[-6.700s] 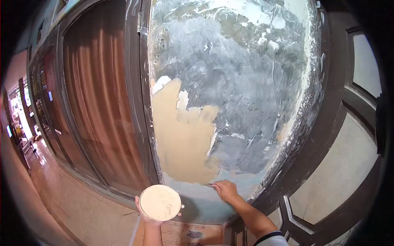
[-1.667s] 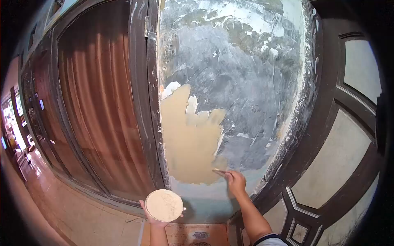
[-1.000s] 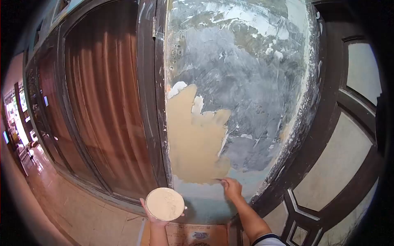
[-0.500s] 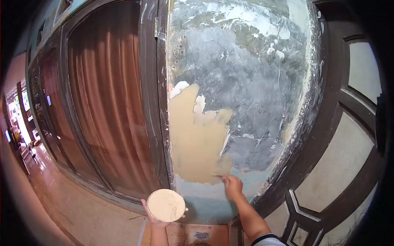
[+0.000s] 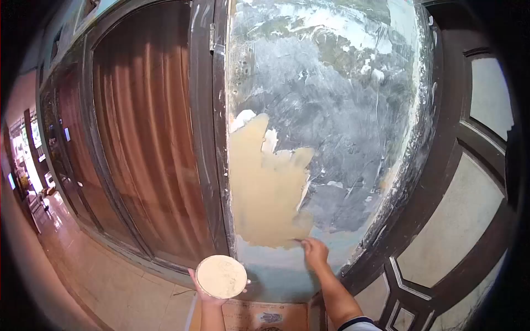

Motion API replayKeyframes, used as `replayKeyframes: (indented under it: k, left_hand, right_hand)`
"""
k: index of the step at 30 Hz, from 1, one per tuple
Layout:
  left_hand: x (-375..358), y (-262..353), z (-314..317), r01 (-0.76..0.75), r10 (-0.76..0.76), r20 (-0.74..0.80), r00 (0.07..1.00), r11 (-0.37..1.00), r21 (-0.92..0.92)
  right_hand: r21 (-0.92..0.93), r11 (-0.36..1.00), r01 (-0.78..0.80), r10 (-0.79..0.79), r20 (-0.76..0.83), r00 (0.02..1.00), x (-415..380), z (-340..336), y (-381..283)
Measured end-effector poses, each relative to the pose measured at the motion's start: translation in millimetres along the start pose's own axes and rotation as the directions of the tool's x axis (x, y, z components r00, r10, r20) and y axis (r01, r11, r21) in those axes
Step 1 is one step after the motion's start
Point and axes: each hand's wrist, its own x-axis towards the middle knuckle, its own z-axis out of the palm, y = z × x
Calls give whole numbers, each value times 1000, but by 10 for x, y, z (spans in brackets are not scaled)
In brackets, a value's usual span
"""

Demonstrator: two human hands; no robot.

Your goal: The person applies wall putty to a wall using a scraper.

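A round tub (image 5: 234, 296) rests in my left hand (image 5: 205, 292), its fingers wrapped around the side. Creamy beige filler (image 5: 221, 275) fills it near the rim. My right hand (image 5: 316, 254) is closed around a thin-edged putty knife (image 5: 298, 240), seen nearly edge-on, with most of its handle hidden in the fingers. The blade is against the wall (image 5: 353, 132) at the lower right of a smooth beige coat (image 5: 268, 198). Grey and white patches cover the wall above, and pale blue paint shows below the coat.
A dark wooden frame with a hinge (image 5: 212, 37) borders the wall on the left, beside glass panes with a brown curtain (image 5: 154, 138). A dark panelled door (image 5: 441, 215) stands at the right. Cardboard (image 5: 248, 315) lies on the floor beneath, near the tiles (image 5: 132, 281).
My right hand has shifted slightly right and down with the putty knife. The beige coat reaches a little farther right at its lower edge. My left hand and tub have hardly moved.
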Motion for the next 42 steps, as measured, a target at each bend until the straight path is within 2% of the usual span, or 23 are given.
replayKeyframes:
  k: [1, 2, 5, 6, 7, 9, 13, 15, 17, 19, 21, 22, 24, 27, 28, 31, 32, 34, 35, 37, 38, 39, 42]
  left_hand:
    - [5, -3, -3, 2, -2, -2, 1000, 1000, -1]
    - [6, 1, -11, 8, -8, -18, 1000, 1000, 4]
    - [13, 35, -84, 10, -9, -37, 999, 999, 40]
    - [12, 35, -96, 6, -3, -38, 999, 998, 70]
    - [1, 30, -95, 4, -2, -38, 999, 998, 69]
    - [-1, 13, -40, -14, 16, -56, 998, 999, 47]
    - [25, 102, -160, 13, -8, -22, 1000, 972, 234]
    - [30, 51, -162, -32, 43, -70, 997, 987, 158]
    - [49, 49, -206, -49, 83, -108, 991, 955, 292]
    - [54, 22, -176, -51, 74, -81, 994, 965, 257]
    - [52, 32, -211, -8, 31, -67, 997, 949, 315]
    - [33, -6, -174, -62, 95, -126, 987, 968, 243]
    - [29, -15, -136, -53, 87, -122, 989, 963, 264]
    - [39, -10, -124, -31, 66, -111, 992, 956, 291]
    - [46, -10, -124, -18, 52, -106, 993, 955, 295]
    - [28, 14, -200, -32, 80, -128, 989, 942, 335]
    - [11, -4, -171, -67, 110, -136, 985, 954, 292]
    - [2, -4, -158, -66, 101, -115, 988, 959, 277]
    - [-1, -5, -151, -66, 93, -91, 991, 963, 262]
    - [-19, -24, -100, -65, 89, -89, 992, 969, 240]
    - [-21, 2, -142, -64, 91, -98, 991, 966, 252]
    - [-19, 18, -161, -63, 94, -105, 990, 962, 265]
    - [-12, -15, -47, -20, 41, -78, 996, 967, 254]
  right_hand:
    - [77, 997, -10, 16, -83, 996, 72, -109, -63]
    - [8, 1000, -6, 7, -147, 989, 151, -120, 61]
    - [113, 992, 58, -34, -201, 979, 117, -209, 163]
    - [159, 982, 102, -69, -201, 977, 39, -146, 164]
    - [76, 989, 126, -113, -159, 981, -34, -74, 183]
    - [5, 995, 103, -103, -43, 994, -176, 129, 301]
    - [-62, 998, 21, -22, -11, 1000, -62, 27, 241]
    - [13, 999, 52, -49, -155, 987, 136, -226, 115]
    - [54, 995, 79, -67, -198, 978, 220, -344, 137]
    - [118, 984, 133, -101, -248, 963, 201, -409, 118]
    - [92, 982, 166, -140, -237, 961, 28, -275, 150]
    - [67, 987, 147, -136, -146, 980, -59, -137, 231]
    - [39, 994, 105, -105, -14, 994, -207, 73, 285]
    - [-67, 992, 107, -106, 20, 994, -93, 206, 389]
    - [-52, 998, 42, -42, 4, 999, 42, 91, 264]
    - [44, 996, 72, -64, -166, 984, 320, -399, -77]
    - [43, 997, 70, -62, -165, 984, 326, -457, -69]
    - [140, 982, 126, -81, -287, 954, 331, -523, -46]
    - [139, 982, 127, -83, -286, 955, 280, -466, 1]
    - [87, 984, 157, -140, -177, 974, 43, -246, 167]
    - [40, 994, 104, -100, -82, 992, -62, -145, 213]
    - [40, 994, 106, -103, -84, 991, -159, -40, 307]
    - [-59, 989, 137, -134, 50, 990, -218, 153, 518]
